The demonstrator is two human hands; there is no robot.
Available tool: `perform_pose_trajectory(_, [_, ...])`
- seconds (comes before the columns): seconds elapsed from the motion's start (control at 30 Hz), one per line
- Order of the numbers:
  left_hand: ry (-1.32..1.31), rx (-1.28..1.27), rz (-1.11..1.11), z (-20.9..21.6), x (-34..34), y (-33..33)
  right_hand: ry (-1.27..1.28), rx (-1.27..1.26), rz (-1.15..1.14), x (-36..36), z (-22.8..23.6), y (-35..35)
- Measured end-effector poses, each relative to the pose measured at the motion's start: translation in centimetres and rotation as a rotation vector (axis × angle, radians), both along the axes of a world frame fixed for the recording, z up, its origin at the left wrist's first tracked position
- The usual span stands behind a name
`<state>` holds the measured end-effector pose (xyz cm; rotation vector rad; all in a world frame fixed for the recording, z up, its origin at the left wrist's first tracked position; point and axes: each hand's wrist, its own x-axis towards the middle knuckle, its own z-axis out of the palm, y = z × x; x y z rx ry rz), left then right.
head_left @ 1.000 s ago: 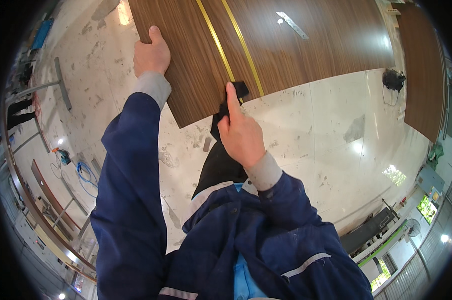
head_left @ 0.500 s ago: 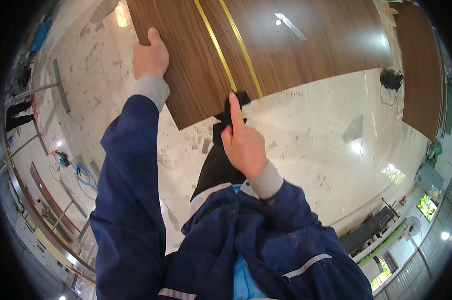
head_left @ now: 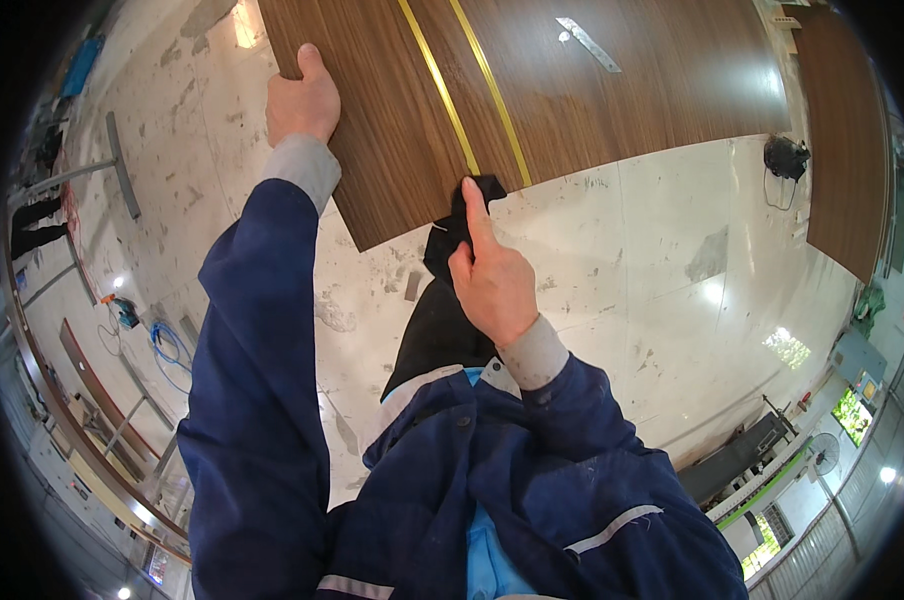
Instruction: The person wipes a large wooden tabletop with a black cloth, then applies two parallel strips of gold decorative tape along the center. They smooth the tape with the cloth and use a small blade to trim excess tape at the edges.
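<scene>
A brown wood-grain panel with two parallel gold strips extends across the top of the view. At its left edge, my left hand is closed around the board, thumb on top and the other fingers hidden below. My right hand is at the near edge with its index finger stretched out, pressing a black cloth onto the panel by the near end of the left strip. The rest of the cloth hangs below the edge, beside my curled fingers. A silvery flat piece lies on the panel.
Another brown panel stands at the right, with a black object with a cord beside it. Grey metal framing, a corded tool and a coiled blue hose are at the left. The pale floor is stained.
My right fingertip and the cloth have shifted slightly up and right, and more of the cloth shows left of my hand. My left hand keeps its grip on the panel edge.
</scene>
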<state>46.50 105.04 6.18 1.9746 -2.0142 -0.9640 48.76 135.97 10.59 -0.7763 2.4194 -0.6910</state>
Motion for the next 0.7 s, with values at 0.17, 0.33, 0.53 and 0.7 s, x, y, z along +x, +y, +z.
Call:
perform_pose_trajectory(0.17, [0.004, -0.032, -0.003, 0.0, -0.1, 0.0, 0.016, 0.074, 0.046, -1.1, -0.8, -0.5])
perform_pose_trajectory(0.33, [-0.003, -0.028, -0.004, 0.0, -0.1, 0.0, 0.131, -0.288, -0.035, -1.7, -3.0, 0.4])
perform_pose_trajectory(0.53, [0.013, -0.038, -0.013, 0.4, -0.2, 0.1, -0.290, -0.519, -0.434, -0.5, -3.9, 3.6])
perform_pose_trajectory(0.7, [-0.010, -0.055, 0.004, 0.5, -0.2, 0.4, -0.389, -0.731, -0.561, -1.3, -4.1, 1.1])
